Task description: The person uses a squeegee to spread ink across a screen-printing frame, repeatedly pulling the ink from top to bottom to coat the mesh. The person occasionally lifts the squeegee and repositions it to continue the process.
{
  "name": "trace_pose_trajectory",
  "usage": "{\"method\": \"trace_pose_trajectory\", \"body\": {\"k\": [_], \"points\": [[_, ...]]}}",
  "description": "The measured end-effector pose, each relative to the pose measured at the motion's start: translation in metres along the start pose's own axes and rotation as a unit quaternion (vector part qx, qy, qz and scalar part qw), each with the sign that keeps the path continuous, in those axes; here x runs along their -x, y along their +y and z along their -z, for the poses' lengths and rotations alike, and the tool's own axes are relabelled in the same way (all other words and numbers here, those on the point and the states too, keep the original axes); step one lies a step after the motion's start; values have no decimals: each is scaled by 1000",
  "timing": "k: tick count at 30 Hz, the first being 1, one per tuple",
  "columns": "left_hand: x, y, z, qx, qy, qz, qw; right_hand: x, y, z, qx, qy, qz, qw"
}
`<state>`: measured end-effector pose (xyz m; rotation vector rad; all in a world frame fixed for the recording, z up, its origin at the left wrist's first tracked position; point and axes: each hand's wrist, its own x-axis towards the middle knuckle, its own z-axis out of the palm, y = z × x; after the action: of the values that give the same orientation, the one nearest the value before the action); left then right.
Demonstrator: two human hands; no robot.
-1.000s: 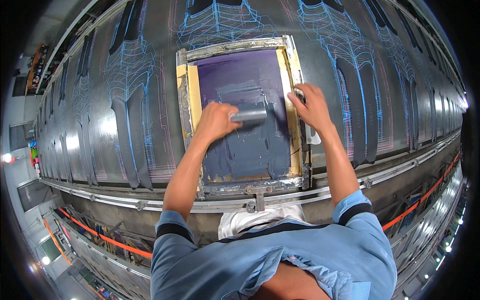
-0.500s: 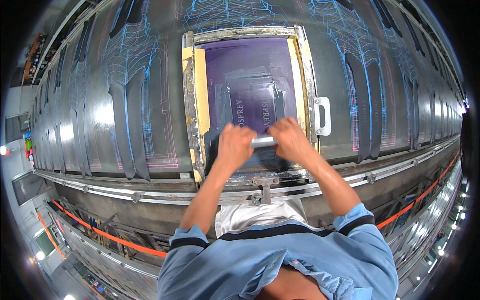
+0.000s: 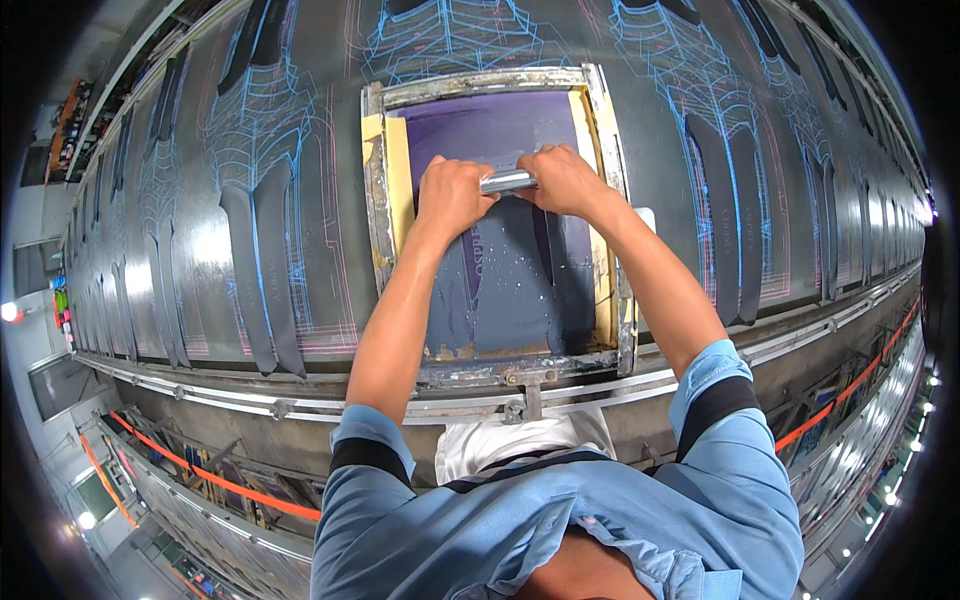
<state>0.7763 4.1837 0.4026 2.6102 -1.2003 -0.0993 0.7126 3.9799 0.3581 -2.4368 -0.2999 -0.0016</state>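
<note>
Both of my hands are closed around the metal bar of a squeegee (image 3: 508, 181), my left hand (image 3: 455, 197) on one end and my right hand (image 3: 562, 180) on the other. The squeegee lies across the far half of a worn screen-printing frame (image 3: 490, 90); its blade is mostly hidden under my fingers. Beyond my hands the purple mesh (image 3: 475, 118) shows. Nearer me, dark grey ink (image 3: 515, 285) with pale specks covers the mesh. Yellow tape (image 3: 396, 165) lines the frame's inner sides. A white handle (image 3: 645, 220) on the frame's right side is partly behind my right forearm.
The frame rests on a long dark table (image 3: 330, 270) marked with blue and pink lines. Dark cut pieces (image 3: 268, 265) lie on both sides. A metal rail (image 3: 300, 408) runs along the near edge, meeting a bracket (image 3: 532, 395) on the frame. Behind me passes an orange strip (image 3: 225, 485).
Both hands have pushed the squeegee away from my body, from the frame's near part to its far half. The mesh on my side of it now shows a broad dark ink layer.
</note>
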Motion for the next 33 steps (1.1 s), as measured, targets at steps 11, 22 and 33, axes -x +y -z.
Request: {"method": "trace_pose_trajectory", "body": {"k": [11,22,33], "points": [[143,89,-6,40,-25,1,999,148,-81,-32,-1,0,24,1000],[-2,3,7,10,-15,-12,1000,-1,-2,12,14,-53,-9,998],[7,4,-5,26,20,-1,999,6,-6,1,-41,4,-3,999]]}}
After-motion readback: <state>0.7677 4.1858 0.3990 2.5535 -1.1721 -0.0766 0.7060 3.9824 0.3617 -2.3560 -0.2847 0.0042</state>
